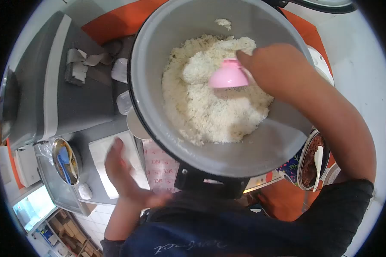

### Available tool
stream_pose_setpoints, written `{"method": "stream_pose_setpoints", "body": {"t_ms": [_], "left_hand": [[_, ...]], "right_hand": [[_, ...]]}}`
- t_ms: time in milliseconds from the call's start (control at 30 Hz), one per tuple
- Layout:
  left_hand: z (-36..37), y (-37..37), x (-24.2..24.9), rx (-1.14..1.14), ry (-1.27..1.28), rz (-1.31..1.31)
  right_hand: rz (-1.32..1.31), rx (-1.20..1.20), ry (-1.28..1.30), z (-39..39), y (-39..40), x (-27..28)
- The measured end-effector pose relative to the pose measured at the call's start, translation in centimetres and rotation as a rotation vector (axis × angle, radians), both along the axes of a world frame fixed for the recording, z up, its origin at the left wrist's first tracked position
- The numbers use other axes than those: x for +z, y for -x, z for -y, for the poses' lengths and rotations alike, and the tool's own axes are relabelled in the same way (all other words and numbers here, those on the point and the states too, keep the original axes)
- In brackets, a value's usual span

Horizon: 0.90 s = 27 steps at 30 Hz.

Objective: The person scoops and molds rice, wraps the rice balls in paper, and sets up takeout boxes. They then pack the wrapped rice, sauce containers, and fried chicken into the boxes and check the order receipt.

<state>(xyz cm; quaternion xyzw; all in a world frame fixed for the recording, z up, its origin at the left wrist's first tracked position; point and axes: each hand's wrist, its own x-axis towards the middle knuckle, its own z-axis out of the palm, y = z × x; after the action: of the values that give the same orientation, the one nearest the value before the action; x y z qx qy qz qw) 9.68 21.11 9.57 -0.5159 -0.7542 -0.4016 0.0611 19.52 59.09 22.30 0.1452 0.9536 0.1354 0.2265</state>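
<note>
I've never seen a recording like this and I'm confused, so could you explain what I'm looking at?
There's no machine here, just a person's bare hands. The single picture comes from a camera worn on the head, looking forward and down.

The right hand holds a pink cup over white rice inside a big grey pot. The left hand, a little blurred, is open above white paper and holds nothing that I can see.

Further left, a metal bowl sits on the counter. On the right is dark reddish food with a white spoon.
</note>
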Motion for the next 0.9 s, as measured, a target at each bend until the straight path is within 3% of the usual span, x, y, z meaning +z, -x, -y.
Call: {"method": "stream_pose_setpoints", "body": {"t_ms": [233,300,333,433,733,800,900], "left_hand": [[-4.4,-5.9,-1.4,-0.162,-0.116,-0.043],[-4.6,-6.3,-1.4,-0.165,-0.113,-0.037],[-4.7,-6.3,-1.3,-0.167,-0.110,-0.037],[-4.6,-6.5,-1.0,-0.172,-0.104,-0.032],[-4.9,-6.1,-0.4,-0.180,-0.107,-0.043],[-5.1,-6.1,-0.4,-0.178,-0.107,-0.046],[-5.1,-6.0,-0.3,-0.182,-0.100,-0.051]], "right_hand": [[-0.002,0.132,0.145,0.0,1.4,-4.3],[-0.027,0.188,0.396,0.3,1.3,-4.5],[-0.026,0.182,0.401,0.5,1.0,-5.3],[-0.222,0.329,0.416,1.3,-0.1,-7.0],[0.312,0.160,0.429,1.4,-0.7,-4.5],[0.466,0.023,0.457,0.2,0.0,-3.3],[0.377,0.051,0.587,-3.1,-0.3,-1.7]]}}
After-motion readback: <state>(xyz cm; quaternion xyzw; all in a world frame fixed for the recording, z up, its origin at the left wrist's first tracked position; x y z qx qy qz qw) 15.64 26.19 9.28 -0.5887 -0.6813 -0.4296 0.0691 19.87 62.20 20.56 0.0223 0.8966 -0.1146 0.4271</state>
